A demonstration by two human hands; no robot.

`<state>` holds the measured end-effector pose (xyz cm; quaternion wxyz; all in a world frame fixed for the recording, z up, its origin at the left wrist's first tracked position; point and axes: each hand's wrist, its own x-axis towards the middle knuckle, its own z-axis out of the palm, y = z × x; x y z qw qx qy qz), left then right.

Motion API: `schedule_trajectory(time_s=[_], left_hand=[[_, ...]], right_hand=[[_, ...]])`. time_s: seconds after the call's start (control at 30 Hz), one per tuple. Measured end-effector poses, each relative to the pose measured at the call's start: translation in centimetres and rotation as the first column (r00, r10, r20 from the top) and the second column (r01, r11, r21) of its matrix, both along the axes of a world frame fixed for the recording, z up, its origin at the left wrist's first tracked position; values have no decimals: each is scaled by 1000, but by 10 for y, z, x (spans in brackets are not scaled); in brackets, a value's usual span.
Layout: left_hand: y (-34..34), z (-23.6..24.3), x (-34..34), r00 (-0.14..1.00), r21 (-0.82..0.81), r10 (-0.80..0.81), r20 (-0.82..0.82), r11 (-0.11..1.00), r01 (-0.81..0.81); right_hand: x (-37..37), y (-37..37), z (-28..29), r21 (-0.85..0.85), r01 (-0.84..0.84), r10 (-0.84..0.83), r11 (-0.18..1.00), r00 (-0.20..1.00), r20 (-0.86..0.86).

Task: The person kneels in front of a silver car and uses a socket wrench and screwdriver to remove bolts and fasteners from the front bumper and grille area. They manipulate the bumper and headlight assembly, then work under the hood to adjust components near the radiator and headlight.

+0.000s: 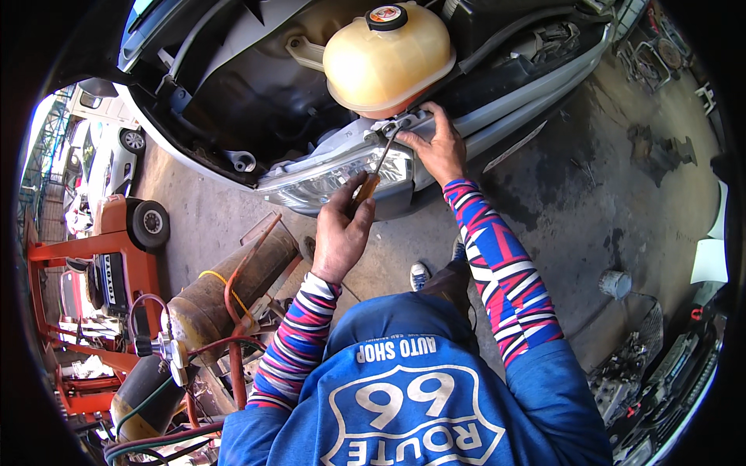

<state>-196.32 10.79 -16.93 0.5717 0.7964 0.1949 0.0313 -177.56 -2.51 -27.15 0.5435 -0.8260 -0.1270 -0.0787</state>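
My left hand (pixel 343 232) is closed round the amber handle of a screwdriver (pixel 367 188). Its thin metal shaft slants up and to the right, to the top edge of a car's clear headlight (pixel 317 186). The tip meets a small dark fitting there; the exact fastener is too small to tell. Beside that tip, my right hand (pixel 441 149) grips the upper front edge near the headlight's inner corner, thumb and forefinger bent around a small part I cannot make out. Just beyond both hands sits a yellowed plastic fluid tank (pixel 388 60) with a black cap.
Silver front trim (pixel 536 97) runs off to the right. On my left lie large gas cylinders (pixel 252 268) with hoses, near an orange-red forklift (pixel 124 221) and a parked car (pixel 115 159). A metal can (pixel 615 283) and piled car parts (pixel 660 388) occupy the right.
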Motion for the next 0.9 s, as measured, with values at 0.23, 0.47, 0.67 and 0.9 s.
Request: schedule_trajectory(time_s=[0.23, 0.47, 0.67, 0.9], left_hand=[[1, -9, -2, 999, -2, -6, 39, 1000, 6], [-8, -8, -2, 998, -83, 16, 67, 997, -11], [-16, -10, 0, 979, 335, -68, 194, 942, -1], [-27, -37, -4, 975, 292, -38, 220, 956, -29]], right_hand=[[0, 1, 0, -20, 2, -2, 1000, 1000, -6], [1, 2, -1, -25, 9, -9, 1000, 1000, -1], [0, 4, 1, -12, 29, -29, 1000, 1000, -4], [-2, 1, 6, 16, 45, -46, 999, 998, 36]])
